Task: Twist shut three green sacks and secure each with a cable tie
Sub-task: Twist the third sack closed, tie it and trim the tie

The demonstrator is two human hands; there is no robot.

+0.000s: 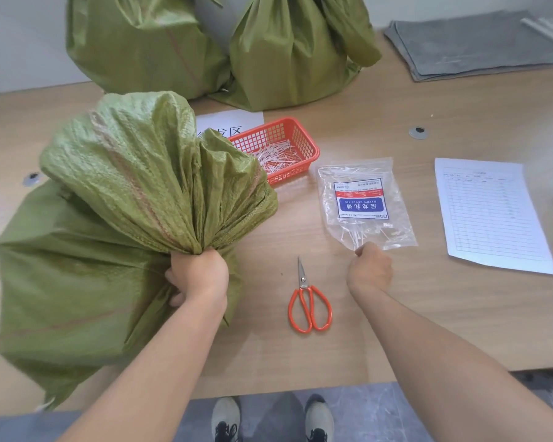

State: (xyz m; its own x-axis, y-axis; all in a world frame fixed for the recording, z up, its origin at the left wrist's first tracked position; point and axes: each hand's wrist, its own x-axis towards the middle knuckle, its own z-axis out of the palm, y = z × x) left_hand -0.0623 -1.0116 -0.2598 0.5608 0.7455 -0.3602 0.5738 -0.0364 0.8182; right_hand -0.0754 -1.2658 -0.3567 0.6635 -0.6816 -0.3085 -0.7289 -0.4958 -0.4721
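Near sack point(93, 250): lies at the left of the table point(428, 314), its mouth gathered into a fan of pleats above the fist.
Left hand point(198, 275): fingers clenched round the near sack's bunched neck.
Behind: a left back sack point(141, 43) and a right back sack point(288, 59), side by side at the table's far edge.
Basket point(300, 138): red, its left end hidden by the fanned pleats; loose ties point(275, 154) lie inside.
Scissors point(308, 301): orange handles, blades closed, flat between the two hands and touching neither.
Packet point(364, 202): clear bag of cable ties, flat, right of the basket.
Right hand point(371, 269): fingers curled, pinching the packet's near edge.
Printed sheet point(492, 215): ruled form, right of the packet, apart from it.
Grey cloths point(476, 46): folded stack, far right corner.
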